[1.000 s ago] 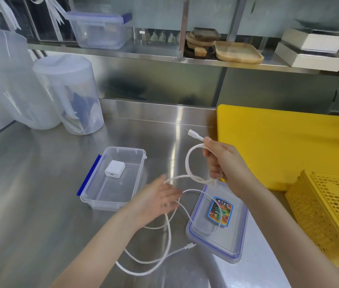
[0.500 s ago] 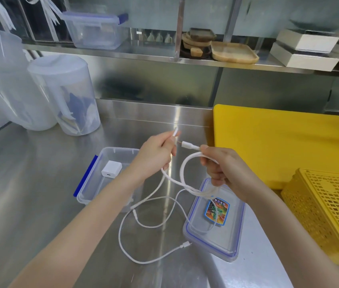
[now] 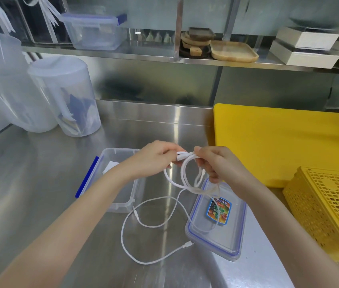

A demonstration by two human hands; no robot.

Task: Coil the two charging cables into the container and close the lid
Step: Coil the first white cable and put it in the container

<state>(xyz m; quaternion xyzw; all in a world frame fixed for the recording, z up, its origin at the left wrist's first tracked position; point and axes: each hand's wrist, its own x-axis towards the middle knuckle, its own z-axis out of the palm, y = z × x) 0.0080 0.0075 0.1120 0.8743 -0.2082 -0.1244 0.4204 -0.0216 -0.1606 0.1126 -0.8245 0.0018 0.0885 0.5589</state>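
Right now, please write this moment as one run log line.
both hands: left hand, right hand hold coiled cable | second cable: on counter | container: open | lid: off

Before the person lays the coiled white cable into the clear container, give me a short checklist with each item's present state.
1. Thick white cable looped and held by both the left hand and right hand: ok.
2. Clear plastic container open: ok.
3. Container free of other items: not ok, white charger block inside.
4. Thin white cable coiled: not ok, loose on the steel counter.
5. Clear blue-rimmed lid off, beside container: ok.
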